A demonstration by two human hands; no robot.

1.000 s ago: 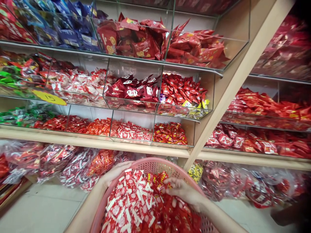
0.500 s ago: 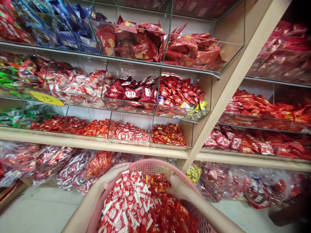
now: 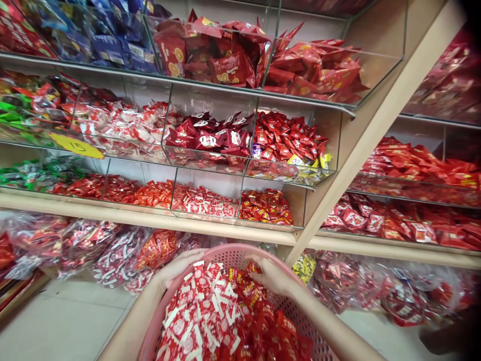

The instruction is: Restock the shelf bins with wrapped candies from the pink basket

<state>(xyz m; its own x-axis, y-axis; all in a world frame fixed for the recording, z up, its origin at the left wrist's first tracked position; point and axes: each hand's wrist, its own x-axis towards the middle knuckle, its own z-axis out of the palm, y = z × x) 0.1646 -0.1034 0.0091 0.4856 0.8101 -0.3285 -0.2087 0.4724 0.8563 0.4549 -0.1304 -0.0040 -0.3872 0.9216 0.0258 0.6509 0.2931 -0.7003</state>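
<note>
I advise a level pink basket — left hand along its rim, right hand curled at red-yellow candies; whether fingers pinch, I cannot tell

The basket is pink, its candies mostly red-and-white

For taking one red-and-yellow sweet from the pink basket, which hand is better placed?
Probably the right hand: it is inside the pink basket, at the red-and-yellow sweets. The left hand is at the basket's left side, nearer the red-and-white sweets.
</note>
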